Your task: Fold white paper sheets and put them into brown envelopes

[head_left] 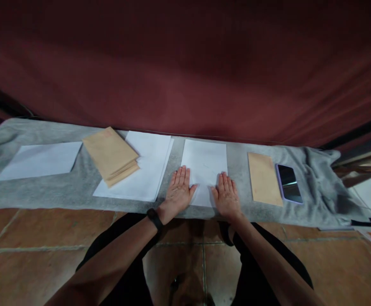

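Observation:
A white sheet of paper lies flat on the grey cloth in front of me, with small faint marks near its middle. My left hand rests palm down along its left edge, fingers stretched out. On the opposite edge, my right hand lies flat in the same way. Both hands touch the sheet and hold nothing. To the right of it is a single brown envelope. Left of my left hand, several brown envelopes are piled on a stack of white paper.
A phone in a purple case lies beside the single envelope. Folded white paper sits at the far left. Grey cloth covers the narrow surface, bunched at its right end. A dark red curtain hangs along the back edge.

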Motion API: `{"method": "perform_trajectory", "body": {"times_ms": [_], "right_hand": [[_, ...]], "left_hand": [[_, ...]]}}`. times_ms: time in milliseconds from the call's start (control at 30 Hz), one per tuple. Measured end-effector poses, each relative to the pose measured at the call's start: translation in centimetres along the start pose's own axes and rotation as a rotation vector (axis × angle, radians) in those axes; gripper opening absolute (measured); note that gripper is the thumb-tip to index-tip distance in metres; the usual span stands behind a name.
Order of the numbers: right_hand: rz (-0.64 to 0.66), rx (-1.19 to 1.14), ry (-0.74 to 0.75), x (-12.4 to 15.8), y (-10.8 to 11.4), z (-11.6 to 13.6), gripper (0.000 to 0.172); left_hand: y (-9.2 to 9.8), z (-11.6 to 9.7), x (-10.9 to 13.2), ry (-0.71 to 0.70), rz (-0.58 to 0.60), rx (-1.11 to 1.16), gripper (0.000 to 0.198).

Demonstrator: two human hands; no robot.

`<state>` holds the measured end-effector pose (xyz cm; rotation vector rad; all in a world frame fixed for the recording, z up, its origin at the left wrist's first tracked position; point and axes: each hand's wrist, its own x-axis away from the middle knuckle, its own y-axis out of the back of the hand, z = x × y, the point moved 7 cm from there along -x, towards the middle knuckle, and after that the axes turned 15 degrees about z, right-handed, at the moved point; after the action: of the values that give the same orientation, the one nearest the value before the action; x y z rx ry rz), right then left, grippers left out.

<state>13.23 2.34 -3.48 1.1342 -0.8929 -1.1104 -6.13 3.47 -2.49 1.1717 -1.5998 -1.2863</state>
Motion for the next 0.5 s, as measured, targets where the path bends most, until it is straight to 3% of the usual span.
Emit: {"method": "perform_trajectory", "body": {"times_ms": [133,267,367,500], "right_hand": [[-0.019,0.016,-0.013,0.4,0.2,-1.0,0.069],[-0.048,-0.012,-0.004,0.2,1.1,-1.1,0.069],[-0.020,-0.083,0.074,-0.4,1.4,0.4,0.067],[0.104,-0.189,0.159,-1.1,0.7,2.9,0.064]], "left_hand": [[0.5,-0.2,0.2,0.028,0.012,-0.002,0.079],[1.7,-1.8,0.1,-0.064,0.006,0.020,0.070],[2.0,-4.0,-0.1,-0.197,0.038,0.027,0.064],[0.8,-6.7,0.1,-0.334,0.140,-0.015,0.063]]}}
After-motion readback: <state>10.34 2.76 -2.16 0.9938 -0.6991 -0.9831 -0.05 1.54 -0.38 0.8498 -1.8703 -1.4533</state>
